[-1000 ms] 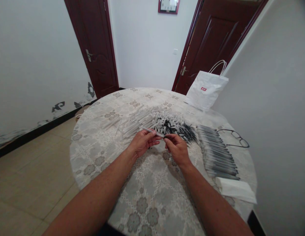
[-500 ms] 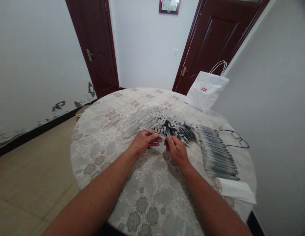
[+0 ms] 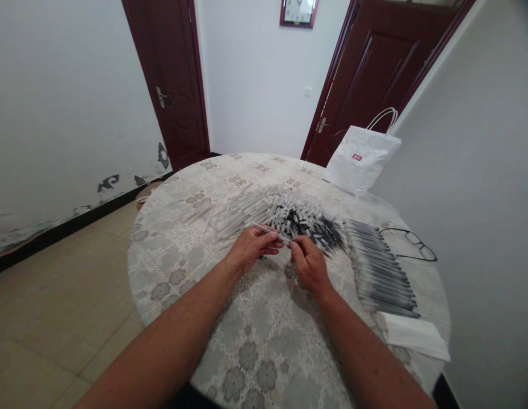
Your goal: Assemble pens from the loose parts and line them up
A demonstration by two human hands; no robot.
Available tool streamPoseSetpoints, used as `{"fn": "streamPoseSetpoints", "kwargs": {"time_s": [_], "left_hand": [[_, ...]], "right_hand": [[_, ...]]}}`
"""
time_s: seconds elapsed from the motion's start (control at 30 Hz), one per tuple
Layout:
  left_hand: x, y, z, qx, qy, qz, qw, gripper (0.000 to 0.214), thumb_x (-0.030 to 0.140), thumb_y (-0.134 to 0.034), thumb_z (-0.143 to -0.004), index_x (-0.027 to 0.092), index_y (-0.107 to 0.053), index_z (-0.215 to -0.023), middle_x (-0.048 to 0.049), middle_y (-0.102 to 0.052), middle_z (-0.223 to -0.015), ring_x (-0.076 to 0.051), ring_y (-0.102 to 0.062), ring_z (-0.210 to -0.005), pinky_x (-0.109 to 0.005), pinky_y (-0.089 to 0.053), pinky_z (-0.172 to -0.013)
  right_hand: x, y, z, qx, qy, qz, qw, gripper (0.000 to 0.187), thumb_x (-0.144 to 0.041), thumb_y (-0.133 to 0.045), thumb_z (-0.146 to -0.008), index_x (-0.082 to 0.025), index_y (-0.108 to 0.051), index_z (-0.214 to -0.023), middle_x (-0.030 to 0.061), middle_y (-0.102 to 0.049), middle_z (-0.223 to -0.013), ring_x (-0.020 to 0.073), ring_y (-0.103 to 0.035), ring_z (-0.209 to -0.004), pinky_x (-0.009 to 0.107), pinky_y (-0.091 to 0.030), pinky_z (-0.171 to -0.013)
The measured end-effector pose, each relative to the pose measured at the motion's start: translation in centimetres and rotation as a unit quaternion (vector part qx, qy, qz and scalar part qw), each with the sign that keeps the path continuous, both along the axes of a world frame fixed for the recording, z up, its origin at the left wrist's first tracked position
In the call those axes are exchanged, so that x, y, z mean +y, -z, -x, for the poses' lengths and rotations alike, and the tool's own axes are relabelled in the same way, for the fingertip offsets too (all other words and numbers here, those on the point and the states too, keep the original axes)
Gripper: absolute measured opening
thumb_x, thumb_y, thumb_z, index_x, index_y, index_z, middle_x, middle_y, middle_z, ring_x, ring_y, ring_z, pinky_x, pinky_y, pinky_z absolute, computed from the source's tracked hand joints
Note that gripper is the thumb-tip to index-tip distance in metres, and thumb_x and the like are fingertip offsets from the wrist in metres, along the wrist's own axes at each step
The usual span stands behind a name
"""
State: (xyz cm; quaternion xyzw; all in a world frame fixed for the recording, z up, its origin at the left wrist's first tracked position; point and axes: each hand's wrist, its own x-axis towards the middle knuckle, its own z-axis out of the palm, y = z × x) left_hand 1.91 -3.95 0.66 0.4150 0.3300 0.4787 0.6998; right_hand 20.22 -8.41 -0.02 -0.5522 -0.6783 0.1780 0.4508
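Observation:
My left hand [image 3: 254,249] is closed around a slim whitish pen barrel [image 3: 259,226], which slants down to the right across its fingers. At the barrel's right end, my right hand [image 3: 309,264] is closed in a pinch; its fingers cover what is at that tip. Just beyond both hands lies a loose heap of pen parts: long white barrels [image 3: 238,215] on the left, short white caps [image 3: 304,201] at the back right, and thin dark pieces [image 3: 330,234] at the right. A row of pens [image 3: 381,267] with dark ends lies side by side to the right.
The round table has a flowered cloth [image 3: 247,318]. Eyeglasses [image 3: 417,247] rest beyond the pen row, and a folded white packet or paper [image 3: 415,335] lies nearer me. A white paper bag [image 3: 361,159] stands at the back right by the wall.
The whole view has shifted slightly, with everything sitting a little further right and lower. Both hands keep nearly the same hold on the pen barrel.

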Motion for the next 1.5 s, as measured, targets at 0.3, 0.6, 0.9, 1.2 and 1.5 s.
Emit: {"fn": "streamPoseSetpoints", "kwargs": {"time_s": [0.3, 0.6, 0.9, 1.2, 1.5], "left_hand": [[0.05, 0.43, -0.02, -0.003, 0.004, -0.007, 1.000, 0.032, 0.036, -0.081, -0.076, 0.015, -0.067, -0.097, -0.0126, -0.076, -0.090, -0.023, -0.074, -0.081, -0.033, -0.060, -0.071], [-0.30, -0.21, -0.01, 0.004, 0.014, 0.005, 1.000, 0.038, 0.037, -0.083, -0.074, 0.013, -0.065, -0.097, -0.0109, -0.075, -0.087, -0.021, -0.074, -0.079, -0.031, -0.059, -0.070], [-0.30, -0.15, -0.02, 0.006, 0.014, 0.008, 1.000, 0.038, 0.038, -0.083, -0.073, 0.013, -0.065, -0.096, -0.0110, -0.076, -0.086, -0.021, -0.074, -0.079, -0.031, -0.059, -0.070], [-0.42, -0.33, -0.09, 0.001, 0.019, 0.011, 1.000, 0.037, 0.036, -0.084, -0.073, 0.013, -0.065, -0.096, -0.0109, -0.075, -0.085, -0.022, -0.074, -0.079, -0.031, -0.059, -0.070], [-0.30, -0.23, -0.06, -0.002, 0.013, 0.008, 1.000, 0.035, 0.036, -0.082, -0.075, 0.014, -0.064, -0.096, -0.0110, -0.076, -0.088, -0.021, -0.074, -0.078, -0.032, -0.059, -0.070]], "right_hand": [[-0.16, -0.08, -0.13, 0.013, -0.001, 0.007, 1.000, 0.028, -0.044, -0.045, -0.098, -0.021, -0.060, -0.099, 0.0006, -0.065, -0.077, 0.0161, -0.060, -0.067, 0.026, -0.044, -0.066], [-0.14, 0.12, -0.07, -0.035, -0.003, -0.015, 0.999, 0.025, -0.041, -0.045, -0.098, -0.021, -0.060, -0.096, 0.0007, -0.063, -0.075, 0.0168, -0.058, -0.068, 0.027, -0.042, -0.066], [-0.16, 0.23, -0.23, -0.005, -0.014, -0.016, 1.000, 0.026, -0.042, -0.044, -0.099, -0.021, -0.059, -0.096, -0.0001, -0.063, -0.076, 0.0160, -0.057, -0.067, 0.027, -0.041, -0.066], [-0.12, 0.17, -0.18, -0.042, -0.017, -0.019, 0.999, 0.032, -0.042, -0.039, -0.102, -0.022, -0.057, -0.084, -0.0004, -0.059, -0.070, 0.0165, -0.056, -0.067, 0.027, -0.040, -0.066], [-0.06, 0.49, -0.42, -0.012, -0.012, -0.030, 0.999, 0.023, -0.041, -0.049, -0.097, -0.021, -0.058, -0.105, 0.0014, -0.066, -0.083, 0.0170, -0.059, -0.070, 0.028, -0.043, -0.067]]}}
